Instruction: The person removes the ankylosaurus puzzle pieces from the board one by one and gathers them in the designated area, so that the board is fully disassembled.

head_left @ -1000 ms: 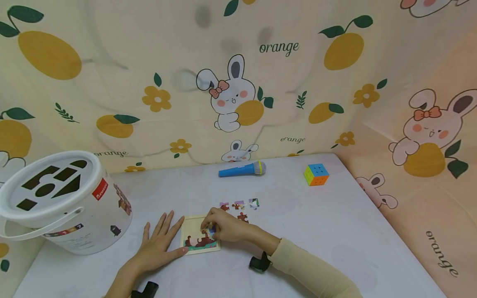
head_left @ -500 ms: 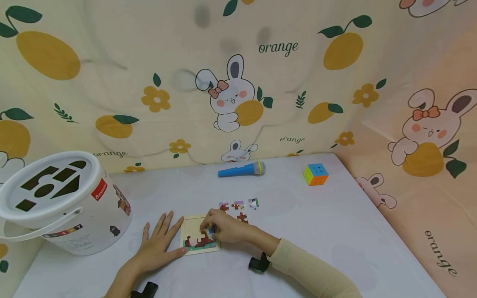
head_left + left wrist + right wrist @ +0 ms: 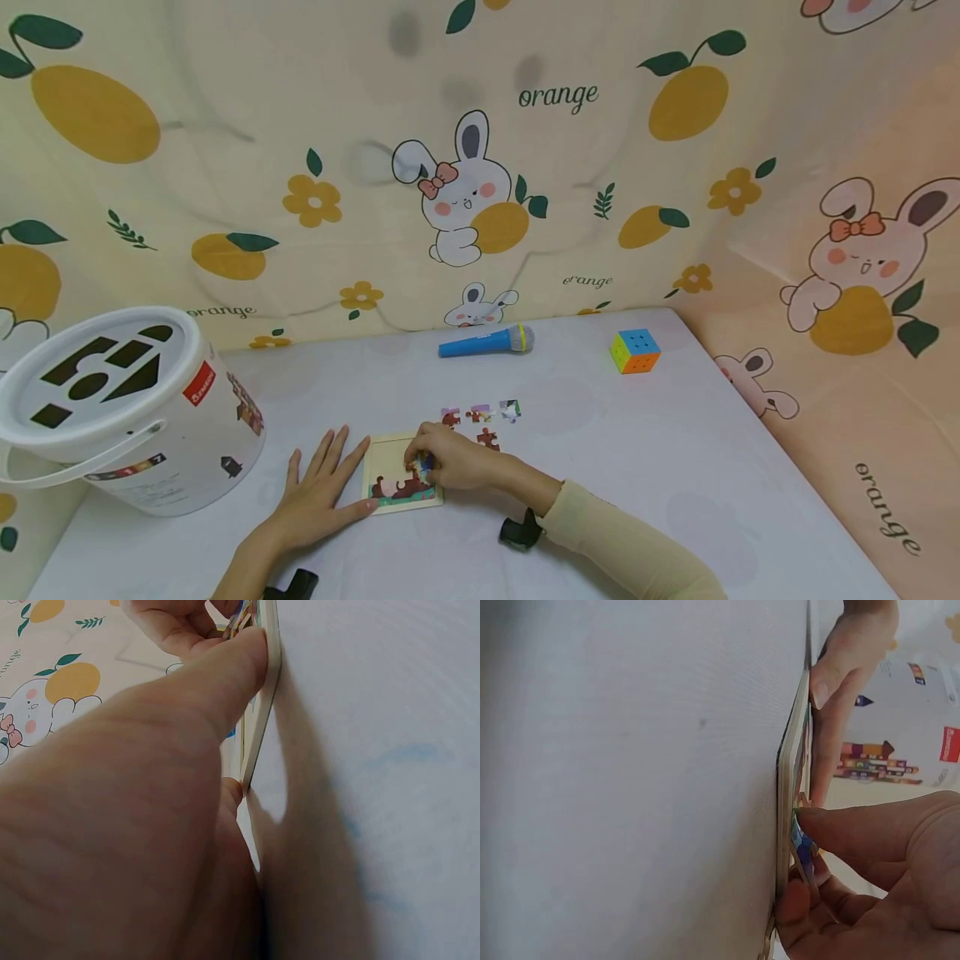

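Note:
A shallow wooden puzzle tray (image 3: 388, 450) lies on the table, its lower part filled with brown, pink and green picture pieces. My left hand (image 3: 318, 496) rests spread at its left side, the thumb on the lower left corner and a fingertip by the upper left one. Over the tray's right side my right hand (image 3: 456, 457) pinches a blue jigsaw piece (image 3: 804, 847) between thumb and fingers. In the right wrist view that piece stands tilted against the tray. Beyond the right hand lie several loose jigsaw pieces (image 3: 480, 412), one of them (image 3: 488, 438) close to the wrist.
A white lidded bucket (image 3: 187, 433) with shaped holes stands at the left, its handle hanging forward. Towards the back edge of the table lie a blue toy microphone (image 3: 483, 342) and a puzzle cube (image 3: 636, 352). A printed cloth rises behind.
Both hands stay almost where they were. The right fingers shift very slightly over the piece on the tray; the rest of the scene only drifts a little with the head camera.

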The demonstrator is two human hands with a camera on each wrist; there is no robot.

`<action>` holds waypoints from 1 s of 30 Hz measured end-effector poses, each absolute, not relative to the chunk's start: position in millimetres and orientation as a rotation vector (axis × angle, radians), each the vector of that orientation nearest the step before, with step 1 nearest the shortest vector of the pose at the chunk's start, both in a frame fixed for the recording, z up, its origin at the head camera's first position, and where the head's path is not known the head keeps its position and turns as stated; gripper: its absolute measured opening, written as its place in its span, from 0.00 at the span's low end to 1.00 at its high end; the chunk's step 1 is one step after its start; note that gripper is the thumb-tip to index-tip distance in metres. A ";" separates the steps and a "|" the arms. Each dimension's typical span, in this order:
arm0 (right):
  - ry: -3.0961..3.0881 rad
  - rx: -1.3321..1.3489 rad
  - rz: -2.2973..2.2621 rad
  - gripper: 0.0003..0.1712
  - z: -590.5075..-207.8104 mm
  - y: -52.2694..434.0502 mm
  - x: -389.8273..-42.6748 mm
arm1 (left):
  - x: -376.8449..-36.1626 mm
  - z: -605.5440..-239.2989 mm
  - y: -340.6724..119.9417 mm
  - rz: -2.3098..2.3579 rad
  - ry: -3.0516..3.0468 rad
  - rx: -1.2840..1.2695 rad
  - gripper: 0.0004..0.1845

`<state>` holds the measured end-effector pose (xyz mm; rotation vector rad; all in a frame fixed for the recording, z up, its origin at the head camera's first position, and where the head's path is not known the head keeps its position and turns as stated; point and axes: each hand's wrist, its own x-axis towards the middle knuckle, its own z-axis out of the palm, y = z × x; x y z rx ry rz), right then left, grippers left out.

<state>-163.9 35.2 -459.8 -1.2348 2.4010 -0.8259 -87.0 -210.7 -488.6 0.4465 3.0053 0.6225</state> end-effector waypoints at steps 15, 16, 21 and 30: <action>2.442 -1.237 -0.754 0.24 -456.5 33.3 -161.5 | -86.6 -489.4 -211.2 0.618 3.007 0.450 0.46; 2.441 -1.234 -0.761 0.24 -456.5 33.4 -161.6 | -86.8 -490.0 -211.5 0.613 3.008 0.450 0.46; 2.438 -1.226 -0.789 0.22 -456.8 33.5 -161.8 | -87.5 -491.7 -212.2 0.610 3.011 0.455 0.46; 2.427 -1.232 -0.791 0.19 -456.1 33.1 -162.2 | -87.4 -491.5 -212.5 0.623 3.009 0.456 0.46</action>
